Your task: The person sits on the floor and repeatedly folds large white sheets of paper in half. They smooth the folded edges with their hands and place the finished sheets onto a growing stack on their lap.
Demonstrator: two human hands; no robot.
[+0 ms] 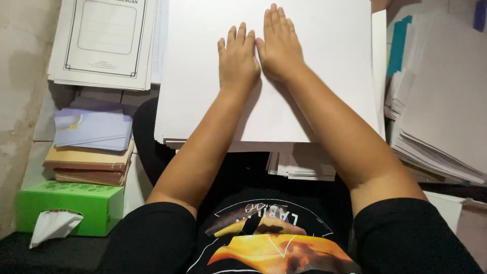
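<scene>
Head view: green tissue box with tissue protruding.

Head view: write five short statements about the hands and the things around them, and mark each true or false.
1. Both hands, left hand and right hand, lie flat on the white paper stack. True.
2. The fingers are curled into fists. False: they are stretched out.
3. The green tissue box sits at the left. True.
4. The hands are far apart. False: they lie side by side.
5. A tissue sticks out of the box. True.
</scene>
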